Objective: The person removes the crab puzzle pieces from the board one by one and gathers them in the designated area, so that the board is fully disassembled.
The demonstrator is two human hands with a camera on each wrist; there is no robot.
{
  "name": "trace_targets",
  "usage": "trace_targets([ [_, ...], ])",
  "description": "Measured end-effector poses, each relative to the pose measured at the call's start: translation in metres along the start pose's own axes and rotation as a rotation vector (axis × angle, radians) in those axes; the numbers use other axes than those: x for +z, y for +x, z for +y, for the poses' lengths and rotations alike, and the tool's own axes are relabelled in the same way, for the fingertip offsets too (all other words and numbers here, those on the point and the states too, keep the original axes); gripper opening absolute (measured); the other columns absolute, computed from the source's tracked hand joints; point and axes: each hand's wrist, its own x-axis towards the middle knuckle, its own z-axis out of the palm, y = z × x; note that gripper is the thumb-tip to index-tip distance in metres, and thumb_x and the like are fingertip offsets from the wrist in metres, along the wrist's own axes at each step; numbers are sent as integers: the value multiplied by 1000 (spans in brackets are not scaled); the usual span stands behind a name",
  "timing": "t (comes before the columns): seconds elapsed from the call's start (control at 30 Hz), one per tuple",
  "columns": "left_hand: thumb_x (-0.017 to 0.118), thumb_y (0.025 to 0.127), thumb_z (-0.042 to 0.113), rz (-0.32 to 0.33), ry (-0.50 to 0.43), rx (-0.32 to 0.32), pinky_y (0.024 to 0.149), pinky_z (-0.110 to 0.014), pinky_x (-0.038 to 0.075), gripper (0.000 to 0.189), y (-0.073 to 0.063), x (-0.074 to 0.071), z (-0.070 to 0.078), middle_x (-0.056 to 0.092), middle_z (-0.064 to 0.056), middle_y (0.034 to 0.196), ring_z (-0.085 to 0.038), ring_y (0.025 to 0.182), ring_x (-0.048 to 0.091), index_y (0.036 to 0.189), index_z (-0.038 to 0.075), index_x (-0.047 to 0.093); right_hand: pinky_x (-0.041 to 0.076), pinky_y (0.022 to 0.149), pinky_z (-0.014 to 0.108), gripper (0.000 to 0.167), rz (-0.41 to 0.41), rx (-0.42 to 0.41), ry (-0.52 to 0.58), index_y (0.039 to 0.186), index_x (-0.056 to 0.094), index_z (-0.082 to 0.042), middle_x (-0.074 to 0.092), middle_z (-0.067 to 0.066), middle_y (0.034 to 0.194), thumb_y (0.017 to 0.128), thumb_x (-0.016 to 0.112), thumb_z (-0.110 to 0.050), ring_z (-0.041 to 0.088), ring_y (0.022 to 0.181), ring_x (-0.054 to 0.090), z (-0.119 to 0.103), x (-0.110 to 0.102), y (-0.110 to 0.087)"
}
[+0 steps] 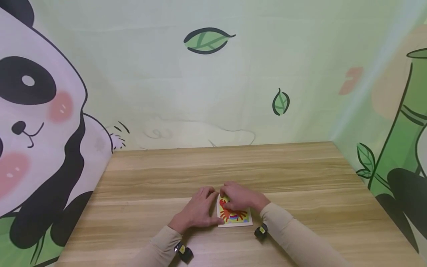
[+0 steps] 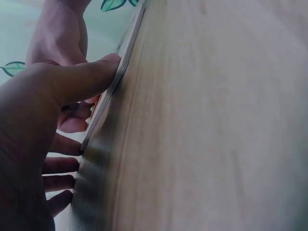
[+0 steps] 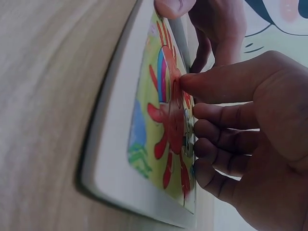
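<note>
A thin, pale-framed jigsaw puzzle [image 1: 245,223] with a red crab on a yellow ground lies on the wooden table. My left hand [image 1: 198,208] holds the puzzle at its left side, the thumb over the near-left corner and the forefinger at the far-left one. The left wrist view shows that thumb [image 2: 98,72] lying across the board's edge. Over the far-left part of the picture is my right hand [image 1: 241,196], fingers bent. In the right wrist view its thumb [image 3: 207,84] touches the crab [image 3: 175,120], fingertips at the picture's far side. I cannot tell whether they pinch a piece.
The wood-grained table [image 1: 150,174] runs back to a pale green cloth wall [image 1: 160,81] printed with leaves. A printed panda [image 1: 40,92] covers the left side wall, and printed bamboo [image 1: 397,144] the right. A small black camera [image 1: 184,253] sits at my left wrist.
</note>
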Motion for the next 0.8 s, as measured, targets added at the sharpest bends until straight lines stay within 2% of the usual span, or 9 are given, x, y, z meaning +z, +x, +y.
trace_targets([
  [0.2, 69, 74, 68, 21, -9, 13, 106, -42, 40, 90, -1, -1, 0, 49, -10, 129, -26, 121, 45, 135, 4, 52, 50, 86, 31, 32, 14, -3, -15, 109, 65, -6, 57, 1, 101, 83, 73, -23, 14, 92, 53, -4, -1, -1],
  [0.43, 69, 72, 70, 0, -25, -25, 109, -42, 38, 93, -1, 0, -1, 48, -10, 131, -25, 123, 44, 136, 5, 52, 49, 81, 29, 31, 10, 1, -22, 107, 64, -6, 56, 1, 99, 82, 72, -22, 13, 90, 51, -6, 1, 1],
  [0.6, 70, 72, 69, 15, -29, -14, 108, -43, 39, 92, -1, 1, -2, 48, -10, 130, -26, 122, 44, 135, 5, 52, 47, 76, 27, 21, -2, 0, 1, 97, 62, -7, 54, -1, 92, 83, 72, -18, 13, 85, 49, -6, 0, 2],
  [0.8, 70, 73, 69, 17, -19, -2, 106, -43, 40, 90, -1, 0, -1, 48, -10, 130, -26, 121, 44, 134, 4, 53, 49, 78, 29, 27, 3, 44, 41, 101, 61, -6, 57, 0, 94, 85, 74, -24, 13, 85, 51, -2, -2, -4],
])
